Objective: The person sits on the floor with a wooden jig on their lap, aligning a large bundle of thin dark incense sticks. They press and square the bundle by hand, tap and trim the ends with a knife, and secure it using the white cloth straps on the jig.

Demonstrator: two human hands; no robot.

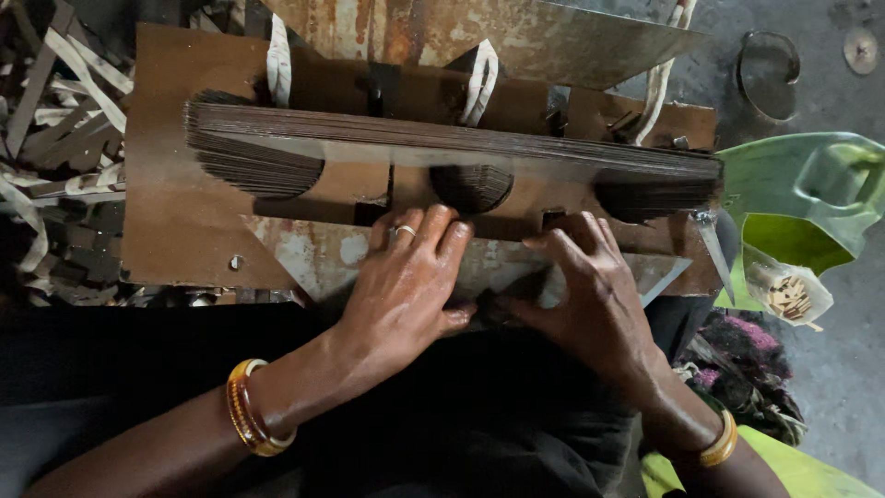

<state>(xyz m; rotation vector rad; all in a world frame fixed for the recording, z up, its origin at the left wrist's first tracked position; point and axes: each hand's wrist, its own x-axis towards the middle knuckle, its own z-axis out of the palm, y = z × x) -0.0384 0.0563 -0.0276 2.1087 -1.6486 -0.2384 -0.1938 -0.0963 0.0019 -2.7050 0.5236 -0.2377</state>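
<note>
A long stack of thin dark metal sheets (pixel 442 138) stands on edge in a rusty brown metal jig (pixel 175 212), held between upright plates with white cloth ties (pixel 278 65). My left hand (pixel 406 290), with a ring and a gold bangle, lies flat on the jig's near sloped plate (pixel 313 254), fingers touching the front of the stack. My right hand (pixel 590 295), also with a bangle at the wrist, presses beside it on the same plate, fingertips at the stack's lower edge. Neither hand grips anything I can see.
Scrap metal strips and white offcuts (pixel 55 138) pile up at the left. A green plastic bag (pixel 811 198) and a small clear bag of little pieces (pixel 788 293) lie at the right. Dark round metal parts (pixel 768 74) rest on the grey floor. My dark clothing fills the foreground.
</note>
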